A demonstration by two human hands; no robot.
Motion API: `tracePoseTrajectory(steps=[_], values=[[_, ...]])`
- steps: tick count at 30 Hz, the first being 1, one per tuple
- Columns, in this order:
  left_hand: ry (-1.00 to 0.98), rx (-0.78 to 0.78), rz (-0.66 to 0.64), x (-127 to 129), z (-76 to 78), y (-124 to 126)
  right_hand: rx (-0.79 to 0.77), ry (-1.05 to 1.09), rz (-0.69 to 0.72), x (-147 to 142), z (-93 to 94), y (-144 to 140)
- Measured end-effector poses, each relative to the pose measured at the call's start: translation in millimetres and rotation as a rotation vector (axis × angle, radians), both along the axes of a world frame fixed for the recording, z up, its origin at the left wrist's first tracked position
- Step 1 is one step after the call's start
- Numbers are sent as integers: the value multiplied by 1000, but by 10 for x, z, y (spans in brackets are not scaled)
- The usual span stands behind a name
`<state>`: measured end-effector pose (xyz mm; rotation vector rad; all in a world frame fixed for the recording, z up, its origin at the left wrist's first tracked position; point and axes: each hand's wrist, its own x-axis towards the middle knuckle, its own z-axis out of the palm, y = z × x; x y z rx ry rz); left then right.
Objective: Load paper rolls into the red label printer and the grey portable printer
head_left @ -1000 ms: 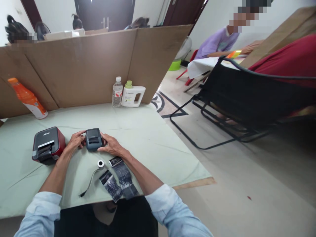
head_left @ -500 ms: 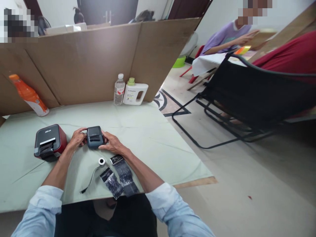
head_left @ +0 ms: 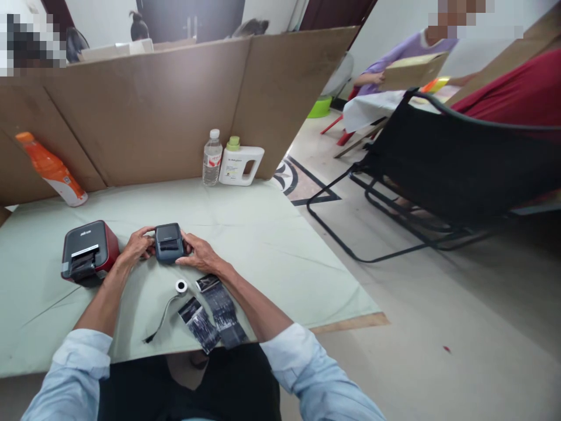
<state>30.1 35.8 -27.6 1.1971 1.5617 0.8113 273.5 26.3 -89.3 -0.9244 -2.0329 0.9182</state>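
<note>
A small dark blue-grey label printer (head_left: 169, 242) sits between my hands over the pale green table. My left hand (head_left: 140, 244) grips its left side, fingers bent against the casing. On the opposite side, my right hand (head_left: 198, 252) holds it with the thumb along the lower front corner; some fingertips are hidden behind the printer. Left of my left forearm stands a larger black and red label printer (head_left: 90, 251). Closer to me lie a small white paper roll (head_left: 181, 286) with its strip trailing off and two lengths of dark printed label strip (head_left: 223, 313).
An orange bottle (head_left: 51, 169) leans by the cardboard partition (head_left: 175, 111). A clear water bottle (head_left: 213, 158) and a white jug with a green cap (head_left: 241, 165) stand against it too. Right of the table is a black folding chair (head_left: 456, 169); a person in purple sits beyond.
My hands and the small printer have hardly moved. In the background, the person in purple has shifted, and a cardboard box now shows in front of them.
</note>
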Motion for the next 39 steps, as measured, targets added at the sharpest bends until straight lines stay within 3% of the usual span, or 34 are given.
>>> tracePoseTrajectory(steps=[10, 21, 28, 31, 36, 39], values=[[76, -3, 43, 94, 74, -47, 1, -13, 4, -3, -21, 1], [-150, 214, -7, -46, -50, -178, -22, 6, 23, 9, 33, -14], [-17, 288, -27, -31, -59, 5, -15, 4, 17, 9, 3, -4], [21, 331, -103, -80, -52, 83, -10, 14, 17, 8, 26, -18], [104, 410, -398, -245, -12, 94, -19, 8, 26, 15, 58, -32], [142, 440, -436, -270, 1, 84, -20, 6, 25, 17, 37, -18]])
